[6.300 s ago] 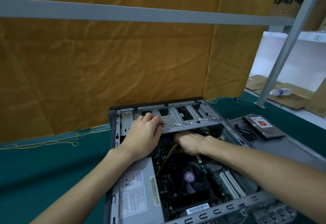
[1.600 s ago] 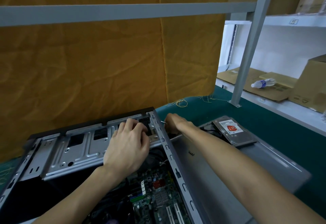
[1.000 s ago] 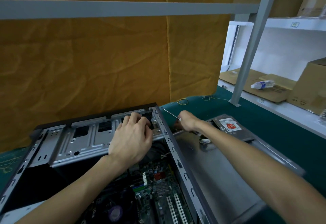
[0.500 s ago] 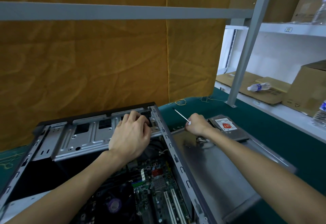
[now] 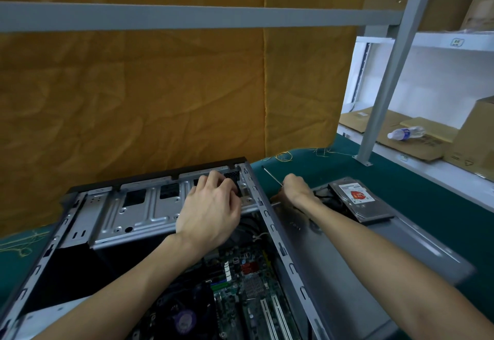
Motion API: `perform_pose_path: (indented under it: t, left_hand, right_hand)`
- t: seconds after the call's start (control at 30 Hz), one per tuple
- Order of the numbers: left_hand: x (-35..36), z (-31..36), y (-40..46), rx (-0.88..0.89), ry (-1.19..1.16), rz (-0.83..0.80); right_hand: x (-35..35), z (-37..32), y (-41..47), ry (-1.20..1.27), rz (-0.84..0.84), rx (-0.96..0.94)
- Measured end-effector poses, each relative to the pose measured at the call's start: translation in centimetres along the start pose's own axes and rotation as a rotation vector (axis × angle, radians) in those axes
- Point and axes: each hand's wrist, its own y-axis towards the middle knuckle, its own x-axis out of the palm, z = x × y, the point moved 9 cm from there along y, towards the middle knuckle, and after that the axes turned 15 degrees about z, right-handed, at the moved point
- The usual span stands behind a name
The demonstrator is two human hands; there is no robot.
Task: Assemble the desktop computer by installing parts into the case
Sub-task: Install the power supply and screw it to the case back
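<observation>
An open grey computer case [image 5: 270, 230] lies on its side on the green table. Its silver drive cage [image 5: 133, 214] spans the far end, and the motherboard [image 5: 240, 281] with a fan shows below. My left hand [image 5: 211, 211] rests on the cage's right end, fingers curled over its far edge. My right hand [image 5: 294, 187] is just outside the case's right wall and grips a screwdriver [image 5: 271, 176], whose thin shaft points up and away to the left. A hard drive [image 5: 355, 200] with a red label lies on the grey side panel [image 5: 374, 254].
An orange cloth [image 5: 160, 93] hangs behind the case. A grey frame post [image 5: 385, 93] stands at the right. Beyond it is a white shelf with cardboard boxes [image 5: 473, 136] and a lying water bottle [image 5: 406, 133]. A black cable [image 5: 326, 195] lies beside the hard drive.
My right hand came out of the case, went to the side panel and lifted the screwdriver. In the last half second both hands have barely moved. My left hand has stayed on the cage.
</observation>
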Motion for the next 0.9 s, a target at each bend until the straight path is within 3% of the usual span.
perform_pose_path:
  t: [0.37, 0.7, 0.9]
  left_hand:
    - [-0.1, 0.0, 0.0, 0.005, 0.004, 0.005]
    - [-0.2, 0.1, 0.0, 0.007, -0.001, 0.005]
    - [-0.3, 0.1, 0.0, 0.004, -0.003, -0.007]
  right_hand:
    - [0.7, 0.4, 0.8, 0.049, -0.060, 0.132]
    - [1.1, 0.4, 0.2, 0.140, -0.162, 0.129]
    - [-1.8, 1.1, -1.5, 0.144, -0.128, 0.098]
